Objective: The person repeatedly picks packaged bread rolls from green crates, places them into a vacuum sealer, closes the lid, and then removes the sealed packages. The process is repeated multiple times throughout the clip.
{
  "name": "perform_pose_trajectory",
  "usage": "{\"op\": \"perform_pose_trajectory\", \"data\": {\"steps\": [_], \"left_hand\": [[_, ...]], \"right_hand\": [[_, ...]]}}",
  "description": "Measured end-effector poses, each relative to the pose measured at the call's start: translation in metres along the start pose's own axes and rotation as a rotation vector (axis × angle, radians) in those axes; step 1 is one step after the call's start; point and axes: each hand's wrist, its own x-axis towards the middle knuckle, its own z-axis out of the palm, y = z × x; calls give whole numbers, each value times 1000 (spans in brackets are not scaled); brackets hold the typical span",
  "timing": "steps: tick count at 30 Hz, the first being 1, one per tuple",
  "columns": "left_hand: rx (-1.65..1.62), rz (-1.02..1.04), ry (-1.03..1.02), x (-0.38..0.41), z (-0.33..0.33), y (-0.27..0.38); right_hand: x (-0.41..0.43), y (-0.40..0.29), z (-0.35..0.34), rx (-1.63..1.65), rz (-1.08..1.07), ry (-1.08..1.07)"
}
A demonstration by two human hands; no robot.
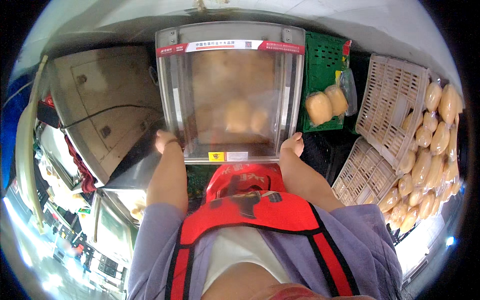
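Observation:
A vacuum packing machine's clear lid [232,93] is down in front of me, with a printed strip across its far edge. Blurred through it, pale yellow food pieces [238,116] lie in the chamber. My left hand [168,141] is at the lid's near left corner, a thin band on the wrist. At the near right corner is my right hand [293,144], its fingers curled. Whether either hand grips the lid or only rests against it is unclear. Beside the machine on the right, two bagged yellow pieces [326,105] lie on a green plastic crate [323,48].
White plastic baskets [393,108] stand at the right, next to a heap of bagged pale yellow produce [427,168]. At the left is a large metal-sided box [105,90] with a dark cable across it. A wall runs along the far side.

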Motion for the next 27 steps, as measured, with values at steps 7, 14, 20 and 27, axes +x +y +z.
{"op": "perform_pose_trajectory", "data": {"steps": [7, 14, 20, 27], "left_hand": [[-278, -208, -50, -24, -26, 20], [-265, -176, -13, 9, 4, -3], [-368, -277, -20, -27, -28, 23], [-364, -340, -109, -27, -32, 26]], "right_hand": [[4, 3, 2, -12, 17, -11], [2, 0, 0, -4, 13, 5], [7, 6, 6, -5, -6, 29], [3, 2, 2, -15, -2, 29]]}}
